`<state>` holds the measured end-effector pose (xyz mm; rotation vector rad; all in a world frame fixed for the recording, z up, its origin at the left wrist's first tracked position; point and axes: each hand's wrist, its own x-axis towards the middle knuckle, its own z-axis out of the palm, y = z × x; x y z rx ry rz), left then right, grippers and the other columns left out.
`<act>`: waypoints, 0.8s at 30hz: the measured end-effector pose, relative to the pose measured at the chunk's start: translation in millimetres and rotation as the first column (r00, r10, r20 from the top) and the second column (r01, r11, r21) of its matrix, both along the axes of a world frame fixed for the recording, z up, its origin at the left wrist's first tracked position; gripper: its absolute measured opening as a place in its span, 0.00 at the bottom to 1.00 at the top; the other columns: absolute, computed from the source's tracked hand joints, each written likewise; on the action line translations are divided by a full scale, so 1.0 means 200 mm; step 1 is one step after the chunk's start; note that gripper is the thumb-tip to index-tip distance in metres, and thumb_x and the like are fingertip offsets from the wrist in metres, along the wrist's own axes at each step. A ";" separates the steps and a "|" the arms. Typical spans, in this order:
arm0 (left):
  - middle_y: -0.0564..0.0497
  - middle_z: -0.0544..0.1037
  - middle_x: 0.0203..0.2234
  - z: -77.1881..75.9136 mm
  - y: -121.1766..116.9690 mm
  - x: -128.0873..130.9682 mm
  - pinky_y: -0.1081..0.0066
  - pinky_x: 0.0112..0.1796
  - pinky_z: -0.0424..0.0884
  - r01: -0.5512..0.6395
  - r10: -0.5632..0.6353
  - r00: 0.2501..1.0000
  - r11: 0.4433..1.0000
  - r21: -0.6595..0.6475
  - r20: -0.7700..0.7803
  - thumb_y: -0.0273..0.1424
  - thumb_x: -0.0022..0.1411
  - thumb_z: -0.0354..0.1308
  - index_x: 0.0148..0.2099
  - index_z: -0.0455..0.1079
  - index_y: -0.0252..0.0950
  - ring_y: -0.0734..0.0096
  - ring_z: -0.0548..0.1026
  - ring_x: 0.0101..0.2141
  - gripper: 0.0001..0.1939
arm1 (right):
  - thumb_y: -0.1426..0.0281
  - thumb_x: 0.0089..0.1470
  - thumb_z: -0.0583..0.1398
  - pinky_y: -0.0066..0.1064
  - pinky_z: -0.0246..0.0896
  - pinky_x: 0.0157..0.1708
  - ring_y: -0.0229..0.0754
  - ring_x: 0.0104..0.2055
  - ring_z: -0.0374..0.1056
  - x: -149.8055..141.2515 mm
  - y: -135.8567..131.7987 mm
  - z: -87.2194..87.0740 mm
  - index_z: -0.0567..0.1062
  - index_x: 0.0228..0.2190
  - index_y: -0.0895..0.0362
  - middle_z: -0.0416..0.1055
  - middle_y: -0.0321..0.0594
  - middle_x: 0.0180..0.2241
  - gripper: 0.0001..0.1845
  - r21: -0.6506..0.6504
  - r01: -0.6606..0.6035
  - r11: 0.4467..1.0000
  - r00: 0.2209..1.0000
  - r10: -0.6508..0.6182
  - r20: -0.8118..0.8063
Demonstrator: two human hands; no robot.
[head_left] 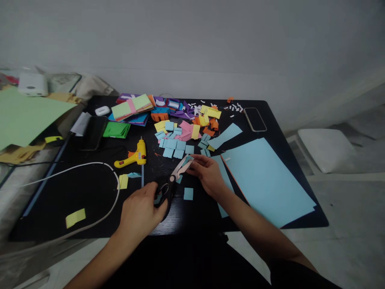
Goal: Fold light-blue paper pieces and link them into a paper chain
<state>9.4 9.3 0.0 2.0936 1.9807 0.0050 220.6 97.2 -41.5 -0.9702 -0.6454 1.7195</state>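
Note:
My left hand (143, 208) is wrapped around the black handles of a pair of scissors (175, 173), whose blades are spread and point up to the right. Between the blades sits a small piece of light blue paper (187, 159), pinched by the fingers of my right hand (207, 173). One blue paper square (188, 194) lies on the table just below the blades, and part of another blue piece shows behind them. Several cut blue squares (178, 153) are grouped beyond the scissors. Under my right wrist runs a long blue paper strip (223, 200).
Large blue sheets (267, 180) cover the right side of the black table (99, 200). A yellow glue gun (132, 155) lies left of the scissors, near a looping white cable (116, 188). Folded coloured papers (186, 129) and a phone (255, 119) are at the back.

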 end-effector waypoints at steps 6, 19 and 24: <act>0.47 0.80 0.29 -0.01 0.00 0.00 0.66 0.31 0.67 -0.012 0.011 1.000 1.000 -0.014 -0.013 0.42 0.67 0.53 0.38 0.67 0.39 0.55 0.82 0.31 0.13 | 0.63 0.38 0.80 0.38 0.82 0.42 0.43 0.37 0.81 -0.01 0.00 0.01 0.84 0.34 0.53 0.84 0.36 0.34 0.20 -0.019 0.033 0.999 0.999 -0.034 -0.025; 0.45 0.81 0.30 0.00 0.00 0.01 0.66 0.30 0.64 -0.028 0.025 0.999 0.997 -0.067 -0.042 0.42 0.68 0.52 0.39 0.70 0.38 0.54 0.82 0.31 0.14 | 0.63 0.34 0.81 0.34 0.83 0.40 0.40 0.35 0.80 -0.01 0.00 0.02 0.84 0.32 0.53 0.83 0.34 0.31 0.21 -0.049 0.048 0.998 0.998 -0.050 -0.036; 0.46 0.80 0.29 -0.01 0.00 0.02 0.67 0.29 0.63 -0.037 0.032 0.998 0.996 -0.076 -0.062 0.41 0.69 0.52 0.39 0.71 0.38 0.54 0.81 0.31 0.14 | 0.63 0.34 0.81 0.36 0.83 0.41 0.41 0.36 0.80 -0.02 0.00 0.03 0.84 0.32 0.54 0.83 0.35 0.31 0.21 -0.051 0.058 0.997 0.997 -0.061 -0.042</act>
